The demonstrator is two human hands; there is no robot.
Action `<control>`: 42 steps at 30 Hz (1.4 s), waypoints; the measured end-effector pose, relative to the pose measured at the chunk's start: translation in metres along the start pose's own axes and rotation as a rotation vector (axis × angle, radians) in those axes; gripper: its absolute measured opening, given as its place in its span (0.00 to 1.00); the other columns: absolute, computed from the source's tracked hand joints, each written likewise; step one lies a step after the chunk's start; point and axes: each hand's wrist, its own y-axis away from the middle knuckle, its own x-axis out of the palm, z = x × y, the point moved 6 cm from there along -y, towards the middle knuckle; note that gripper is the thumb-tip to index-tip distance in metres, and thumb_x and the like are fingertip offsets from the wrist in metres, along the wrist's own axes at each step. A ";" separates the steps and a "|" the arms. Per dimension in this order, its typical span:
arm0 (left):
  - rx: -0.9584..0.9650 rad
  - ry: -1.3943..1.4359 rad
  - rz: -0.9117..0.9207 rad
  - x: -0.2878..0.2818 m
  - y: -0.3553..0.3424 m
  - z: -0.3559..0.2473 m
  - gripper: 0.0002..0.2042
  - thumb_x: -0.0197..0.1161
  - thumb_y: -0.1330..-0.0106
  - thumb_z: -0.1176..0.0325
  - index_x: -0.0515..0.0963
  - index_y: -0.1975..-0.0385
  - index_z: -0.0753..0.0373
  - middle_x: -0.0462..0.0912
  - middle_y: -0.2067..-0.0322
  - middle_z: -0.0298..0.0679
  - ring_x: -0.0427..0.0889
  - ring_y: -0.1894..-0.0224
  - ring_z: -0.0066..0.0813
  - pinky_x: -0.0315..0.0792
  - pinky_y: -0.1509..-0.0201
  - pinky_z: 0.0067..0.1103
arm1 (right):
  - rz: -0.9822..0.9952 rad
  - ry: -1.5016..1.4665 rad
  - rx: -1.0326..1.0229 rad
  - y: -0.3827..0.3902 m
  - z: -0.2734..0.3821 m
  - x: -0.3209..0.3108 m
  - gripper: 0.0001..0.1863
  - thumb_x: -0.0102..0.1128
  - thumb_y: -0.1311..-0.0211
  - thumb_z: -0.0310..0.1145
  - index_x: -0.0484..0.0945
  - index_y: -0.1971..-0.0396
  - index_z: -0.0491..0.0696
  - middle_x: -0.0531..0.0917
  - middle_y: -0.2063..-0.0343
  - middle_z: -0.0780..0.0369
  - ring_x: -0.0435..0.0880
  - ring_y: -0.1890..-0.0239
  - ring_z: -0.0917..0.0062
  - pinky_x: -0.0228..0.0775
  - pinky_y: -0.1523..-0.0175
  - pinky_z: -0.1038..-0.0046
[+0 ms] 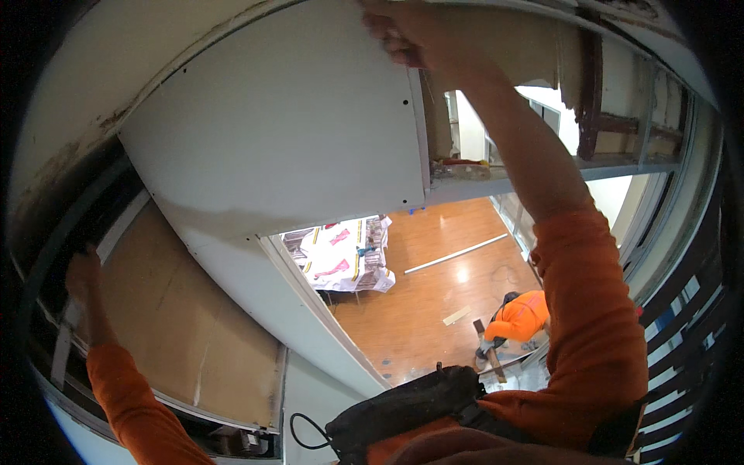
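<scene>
My right hand (397,35) is raised to the top edge of a white plasterboard sheet (287,132). Its fingers are curled closed, and whatever they hold is hidden. Dark screw dots run along the sheet's edges. Low at the far left, my left hand (84,275) is closed around a pale metal stud (124,226) of the wall frame, its fingers partly lost in shadow. Beside that hand is a brown board panel (186,318) set inside the frame. A black pouch (407,407) is strapped across my front.
An opening below the sheet looks down onto a wooden floor (434,232). A covered table or bed (341,256), a long white strip (457,253) and a crouching person in orange (519,318) are there. A ledge (480,184) and broken wall lie right; dark slatted railing (682,333) stands lower right.
</scene>
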 end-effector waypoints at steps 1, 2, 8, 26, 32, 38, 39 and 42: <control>-0.009 -0.002 0.002 0.007 -0.003 0.002 0.30 0.47 0.27 0.42 0.85 0.61 0.65 0.88 0.62 0.48 0.88 0.60 0.47 0.82 0.56 0.38 | 0.104 -0.009 -0.016 0.000 0.011 -0.015 0.18 0.56 0.29 0.52 0.77 0.71 0.53 0.74 0.81 0.71 0.69 0.83 0.83 0.62 0.79 0.78; 0.004 -0.011 -0.016 0.010 -0.007 0.001 0.29 0.48 0.27 0.42 0.85 0.61 0.64 0.88 0.63 0.48 0.89 0.61 0.46 0.82 0.56 0.38 | 0.196 -0.034 -0.018 0.005 0.012 -0.033 0.18 0.55 0.28 0.51 0.76 0.71 0.53 0.73 0.81 0.70 0.70 0.83 0.82 0.63 0.78 0.77; 0.231 -0.175 -0.228 0.027 -0.010 0.014 0.27 0.49 0.28 0.42 0.86 0.63 0.60 0.88 0.63 0.47 0.89 0.62 0.45 0.83 0.59 0.39 | -0.111 0.157 -0.068 0.062 -0.029 -0.067 0.15 0.57 0.30 0.51 0.80 0.65 0.54 0.71 0.83 0.75 0.63 0.87 0.92 0.55 0.84 0.83; 0.033 0.120 0.085 -0.022 0.018 0.004 0.31 0.41 0.26 0.44 0.86 0.61 0.65 0.87 0.61 0.53 0.87 0.56 0.50 0.81 0.51 0.41 | 0.183 1.080 -1.052 0.001 -0.043 0.204 0.18 0.51 0.26 0.46 0.77 0.51 0.47 0.80 0.68 0.61 0.83 0.71 0.73 0.77 0.70 0.67; -0.015 0.192 0.188 -0.029 0.023 -0.011 0.31 0.41 0.26 0.44 0.86 0.62 0.65 0.87 0.61 0.52 0.88 0.56 0.49 0.82 0.54 0.40 | 0.473 0.236 -0.145 -0.068 -0.082 0.320 0.18 0.48 0.24 0.48 0.79 0.63 0.48 0.77 0.77 0.66 0.74 0.83 0.79 0.70 0.80 0.71; -0.070 0.113 0.165 -0.021 0.014 -0.002 0.30 0.44 0.28 0.43 0.87 0.60 0.63 0.88 0.60 0.50 0.88 0.55 0.47 0.82 0.53 0.40 | 0.484 0.076 -0.163 -0.096 -0.062 0.384 0.18 0.52 0.27 0.47 0.74 0.74 0.51 0.73 0.82 0.68 0.70 0.82 0.80 0.65 0.78 0.74; -0.058 0.118 0.144 -0.021 0.015 0.001 0.30 0.44 0.28 0.43 0.87 0.60 0.63 0.88 0.61 0.50 0.88 0.55 0.47 0.82 0.53 0.40 | 0.482 0.062 -0.151 -0.097 -0.061 0.390 0.18 0.51 0.27 0.47 0.73 0.74 0.51 0.72 0.82 0.68 0.69 0.82 0.79 0.65 0.78 0.73; -0.041 0.125 0.120 -0.024 0.016 0.002 0.30 0.45 0.28 0.43 0.87 0.60 0.63 0.88 0.62 0.51 0.88 0.56 0.47 0.82 0.54 0.40 | 0.446 0.068 -0.120 -0.106 -0.062 0.400 0.18 0.49 0.26 0.45 0.72 0.75 0.50 0.71 0.82 0.66 0.69 0.83 0.77 0.65 0.79 0.71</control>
